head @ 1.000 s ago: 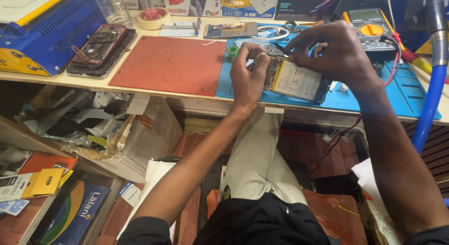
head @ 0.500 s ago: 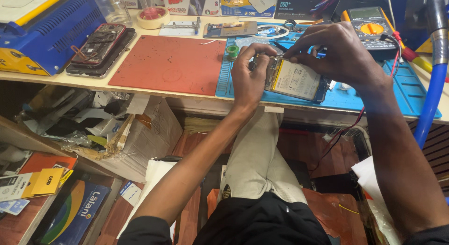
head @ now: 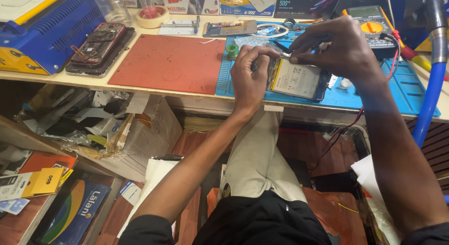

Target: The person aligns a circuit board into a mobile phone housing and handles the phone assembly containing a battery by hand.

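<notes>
Opened phone [head: 295, 79] on blue mat [head: 402, 93], left hand [head: 250, 76] gripping its edge; right hand [head: 341, 51] pinches a small tool. Slip risks puncturing the battery.

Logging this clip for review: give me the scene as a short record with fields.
setting: wooden workbench with a blue work mat and a red mat
left hand: grips the left edge of an opened phone
right hand: pinches a small tool over the phone's top edge
nearby: multimeter, dismantled phone, blue machine
</notes>
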